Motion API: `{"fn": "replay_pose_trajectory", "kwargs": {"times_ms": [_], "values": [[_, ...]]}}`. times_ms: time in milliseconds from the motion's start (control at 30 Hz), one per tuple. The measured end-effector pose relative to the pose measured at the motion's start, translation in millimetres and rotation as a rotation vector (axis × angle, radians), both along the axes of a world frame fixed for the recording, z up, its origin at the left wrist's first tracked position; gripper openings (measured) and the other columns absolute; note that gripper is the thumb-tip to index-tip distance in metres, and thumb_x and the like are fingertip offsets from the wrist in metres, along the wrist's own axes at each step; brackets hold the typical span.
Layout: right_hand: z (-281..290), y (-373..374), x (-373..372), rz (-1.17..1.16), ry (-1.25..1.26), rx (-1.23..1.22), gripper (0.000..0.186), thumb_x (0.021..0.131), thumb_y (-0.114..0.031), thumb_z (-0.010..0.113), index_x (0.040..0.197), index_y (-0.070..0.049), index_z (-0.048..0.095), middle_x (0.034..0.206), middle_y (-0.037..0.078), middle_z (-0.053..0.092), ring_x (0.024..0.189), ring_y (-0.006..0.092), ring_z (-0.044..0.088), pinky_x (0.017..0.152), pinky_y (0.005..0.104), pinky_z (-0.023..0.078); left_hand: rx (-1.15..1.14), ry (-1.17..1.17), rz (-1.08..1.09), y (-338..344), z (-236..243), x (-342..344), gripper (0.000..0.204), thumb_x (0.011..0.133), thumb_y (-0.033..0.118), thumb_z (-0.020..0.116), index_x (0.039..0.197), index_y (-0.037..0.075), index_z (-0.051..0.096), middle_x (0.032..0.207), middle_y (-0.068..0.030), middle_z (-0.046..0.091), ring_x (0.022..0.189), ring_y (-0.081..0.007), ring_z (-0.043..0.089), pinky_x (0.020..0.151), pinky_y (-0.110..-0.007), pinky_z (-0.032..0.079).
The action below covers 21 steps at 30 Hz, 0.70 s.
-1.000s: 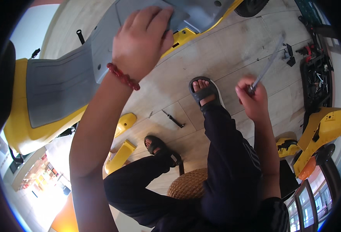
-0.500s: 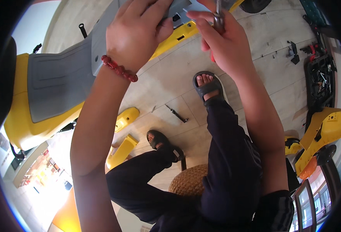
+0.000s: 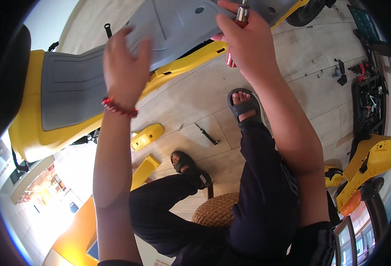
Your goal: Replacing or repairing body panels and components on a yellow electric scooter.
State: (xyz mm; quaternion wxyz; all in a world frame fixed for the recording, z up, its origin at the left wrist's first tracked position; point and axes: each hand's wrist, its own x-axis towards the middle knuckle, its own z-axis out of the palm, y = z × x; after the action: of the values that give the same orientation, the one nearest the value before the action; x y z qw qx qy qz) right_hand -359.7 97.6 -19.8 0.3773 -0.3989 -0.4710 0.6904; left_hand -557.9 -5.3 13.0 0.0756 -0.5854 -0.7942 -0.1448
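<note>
My right hand [image 3: 251, 46] is closed around a screwdriver [image 3: 242, 14] with a red handle and a bright metal collar; its shaft points up out of the top of the view. Beside it runs the grey floor panel [image 3: 173, 26] of a yellow and grey scooter, which has round holes in it. My left hand [image 3: 127, 66], slightly blurred, hovers over the scooter's near edge with thumb and fingers apart and nothing in it. Behind that hand lies the scooter's grey seat [image 3: 71, 88]. A yellow side strip [image 3: 189, 65] edges the floor panel.
Two yellow covers [image 3: 147, 136] and a small black tool [image 3: 207, 134] lie on the tiled floor by my feet. At the right are an open tool case [image 3: 369, 95], small black parts [image 3: 341, 73] and yellow body panels [image 3: 366, 162]. I sit on a woven stool [image 3: 217, 208].
My left hand has pulled back from the floor panel, down and to the left, and its fingers have spread. The right hand has shifted slightly left, still holding the screwdriver.
</note>
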Motion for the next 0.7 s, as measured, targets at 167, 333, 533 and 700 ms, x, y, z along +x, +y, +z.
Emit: {"fn": "replay_pose_trajectory", "kwargs": {"times_ms": [167, 333, 533, 700], "values": [[6, -9, 0, 0.005, 0.013, -0.059, 0.034, 0.092, -0.010, 0.056, 0.124, 0.004, 0.055, 0.065, -0.001, 0.051, 0.053, 0.0050, 0.048, 0.049, 0.0214, 0.044, -0.323, -0.855, 0.654, -26, -4, -31, 0.048, 0.093, 0.039, 0.055, 0.119, -0.002, 0.057, 0.111, -0.0127, 0.061, 0.098, -0.0225, 0.059, 0.085, -0.039, 0.049], [10, -11, 2, 0.001, 0.056, -0.014, 0.034, 0.092, -0.010, 0.057, 0.123, 0.003, 0.056, 0.069, 0.001, 0.054, 0.053, 0.0063, 0.050, 0.047, 0.0213, 0.043, 0.020, -1.317, 0.782, -25, -13, -37, 0.042, 0.097, 0.034, 0.051, 0.123, 0.002, 0.055, 0.112, -0.0087, 0.060, 0.095, -0.0197, 0.057, 0.084, -0.040, 0.046], [12, -25, 8, 0.053, 0.009, 0.005, 0.037, 0.093, -0.011, 0.058, 0.130, -0.005, 0.054, 0.084, 0.002, 0.062, 0.059, 0.0030, 0.053, 0.051, 0.0195, 0.044, 0.282, -1.437, 0.734, -47, -7, -35, 0.037, 0.100, 0.030, 0.045, 0.124, 0.003, 0.053, 0.115, -0.0081, 0.060, 0.099, -0.0206, 0.057, 0.080, -0.040, 0.046], [18, -54, 35, 0.250, 0.136, 0.020, 0.037, 0.093, -0.006, 0.057, 0.130, -0.003, 0.052, 0.087, 0.003, 0.062, 0.068, 0.0059, 0.060, 0.059, 0.0222, 0.050, 0.302, -1.474, 0.683, -97, 11, -24, 0.038, 0.102, 0.030, 0.040, 0.123, 0.001, 0.050, 0.120, -0.0115, 0.055, 0.104, -0.0213, 0.056, 0.086, -0.037, 0.048]]}}
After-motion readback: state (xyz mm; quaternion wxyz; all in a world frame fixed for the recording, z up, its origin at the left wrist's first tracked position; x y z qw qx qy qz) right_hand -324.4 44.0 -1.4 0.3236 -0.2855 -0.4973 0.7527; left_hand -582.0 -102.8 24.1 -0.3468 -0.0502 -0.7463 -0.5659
